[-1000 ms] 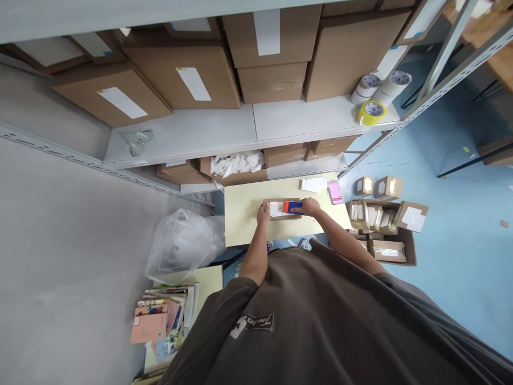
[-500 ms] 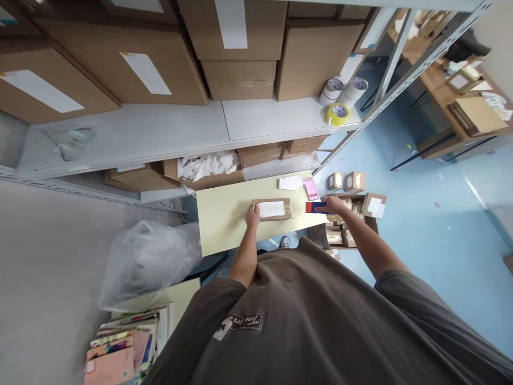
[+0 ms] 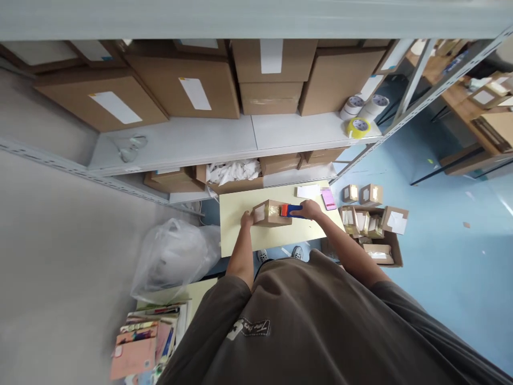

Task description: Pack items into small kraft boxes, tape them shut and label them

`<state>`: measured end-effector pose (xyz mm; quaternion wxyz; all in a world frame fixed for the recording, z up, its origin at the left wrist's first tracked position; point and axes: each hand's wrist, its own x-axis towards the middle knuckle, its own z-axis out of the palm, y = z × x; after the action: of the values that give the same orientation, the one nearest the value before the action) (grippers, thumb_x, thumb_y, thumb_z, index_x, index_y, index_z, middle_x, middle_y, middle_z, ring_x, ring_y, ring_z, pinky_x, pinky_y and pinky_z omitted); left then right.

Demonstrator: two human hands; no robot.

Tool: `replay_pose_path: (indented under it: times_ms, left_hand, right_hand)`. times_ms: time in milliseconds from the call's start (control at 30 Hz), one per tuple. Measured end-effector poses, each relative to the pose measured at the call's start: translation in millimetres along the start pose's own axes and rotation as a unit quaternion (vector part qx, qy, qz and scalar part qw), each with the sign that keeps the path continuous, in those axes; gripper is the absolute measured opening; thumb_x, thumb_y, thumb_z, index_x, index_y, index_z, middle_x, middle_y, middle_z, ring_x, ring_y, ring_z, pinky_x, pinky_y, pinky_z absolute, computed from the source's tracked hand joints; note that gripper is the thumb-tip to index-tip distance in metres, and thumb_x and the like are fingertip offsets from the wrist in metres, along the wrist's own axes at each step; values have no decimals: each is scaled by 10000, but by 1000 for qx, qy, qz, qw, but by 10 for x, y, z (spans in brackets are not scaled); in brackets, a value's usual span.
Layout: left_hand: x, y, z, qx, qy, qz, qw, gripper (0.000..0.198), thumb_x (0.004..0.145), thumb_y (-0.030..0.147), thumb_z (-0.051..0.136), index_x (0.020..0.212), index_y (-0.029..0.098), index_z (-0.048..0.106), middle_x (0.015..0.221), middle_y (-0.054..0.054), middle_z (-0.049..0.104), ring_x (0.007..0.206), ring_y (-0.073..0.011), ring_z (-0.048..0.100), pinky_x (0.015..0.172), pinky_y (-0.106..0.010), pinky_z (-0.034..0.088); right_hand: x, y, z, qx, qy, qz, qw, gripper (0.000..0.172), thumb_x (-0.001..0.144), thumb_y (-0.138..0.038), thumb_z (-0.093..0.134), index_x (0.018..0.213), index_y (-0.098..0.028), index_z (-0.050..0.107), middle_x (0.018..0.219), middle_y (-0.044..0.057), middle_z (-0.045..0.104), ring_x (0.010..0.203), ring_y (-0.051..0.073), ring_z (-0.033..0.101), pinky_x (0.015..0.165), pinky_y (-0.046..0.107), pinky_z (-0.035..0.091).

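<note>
A small cardboard box [image 3: 277, 218] with a white label stands tilted on the pale yellow table [image 3: 232, 235], a strip of shiny tape on its raised end. My left hand [image 3: 247, 219] grips the box at its left end. In my right hand [image 3: 309, 208] is a blue tape dispenser [image 3: 295, 210] with a red-orange head, which touches the taped end of the box. Behind my right hand lie a white paper slip [image 3: 308, 191] and a pink-screened phone [image 3: 329, 199].
Shelves with large cardboard boxes [image 3: 192, 88] rise behind the table, with tape rolls [image 3: 358, 127] on the near edge. On the floor at right, a carton [image 3: 395, 251] holds several small boxes. At left are a clear plastic bag [image 3: 176, 256] and stacked magazines [image 3: 136, 353].
My right hand has brought the tape dispenser leftward against the box. The box has gone from lying flat to tilted, its taped end raised. The camera view has shifted.
</note>
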<state>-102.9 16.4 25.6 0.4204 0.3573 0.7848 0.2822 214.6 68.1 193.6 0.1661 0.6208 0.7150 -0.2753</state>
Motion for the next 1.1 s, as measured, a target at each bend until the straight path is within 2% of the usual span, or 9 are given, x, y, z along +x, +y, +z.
replay_pose_path:
  times_ms: [100,267,433,600,700,800,967,1033,1100]
  left_hand:
    - [-26,57,-190,-8,29,8,1000,446,1000,543,571,1230,201,744,1261,-157,783,1236,-289,705,1020,-356,526]
    - [-274,167,-210,-19,-26,65,997,589,1000,667,551,1329,205,713,1302,-125,773,1253,-305,690,1018,-354,521]
    - [-412,251,-46,22,9,45,999,538,1028,636,535,1350,233,687,1320,-109,768,1252,-306,692,1033,-377,513]
    - [-556,486,493,63,16,39,997,519,1041,630,516,1341,241,684,1226,-109,793,1174,-320,719,963,-386,534]
    - [-707,683,941,85,12,43,995,533,1048,633,496,1348,230,675,1212,-121,796,1147,-325,727,932,-382,532]
    - [-812,831,1252,95,7,42,995,555,1053,645,473,1347,220,675,1202,-133,799,1131,-328,734,909,-375,527]
    - [-786,871,1361,121,8,43,992,569,1049,642,486,1367,208,671,1214,-160,793,1174,-344,719,929,-377,521]
    - [-735,818,1327,118,13,47,992,574,1044,646,496,1361,202,674,1227,-170,787,1193,-351,712,949,-382,522]
    - [-664,728,1249,103,17,53,993,575,1042,654,494,1348,204,679,1253,-170,779,1225,-343,701,972,-375,523]
  right_hand:
    - [44,-407,-12,-18,5,-6,1000,728,813,-870,699,991,-172,806,965,169,803,926,307,778,705,309,535]
    - [92,-918,133,-9,-4,-11,1000,747,834,-843,696,1123,-161,791,1115,202,792,1050,327,763,777,320,555]
    - [86,-984,224,-6,15,-4,1000,775,862,-864,639,1162,-164,785,1141,211,786,1110,333,754,833,327,559]
    - [53,-406,138,16,16,24,999,775,822,-884,670,1099,-171,801,1089,204,798,1035,326,769,781,311,554]
    - [-19,122,110,32,23,40,998,742,820,-879,679,1031,-180,811,1030,184,807,970,311,773,732,299,537]
    - [-163,794,93,43,28,49,997,747,824,-891,664,981,-176,815,993,179,810,917,303,771,694,300,517]
    - [-467,1952,20,17,34,92,995,747,811,-882,689,943,-160,828,963,198,809,887,321,767,692,316,501]
    - [-494,2147,14,14,29,95,995,721,810,-863,709,942,-165,833,952,193,809,885,322,767,701,318,499]
    - [-435,2107,49,16,24,99,995,721,808,-856,718,956,-160,833,955,195,809,880,317,766,698,316,498]
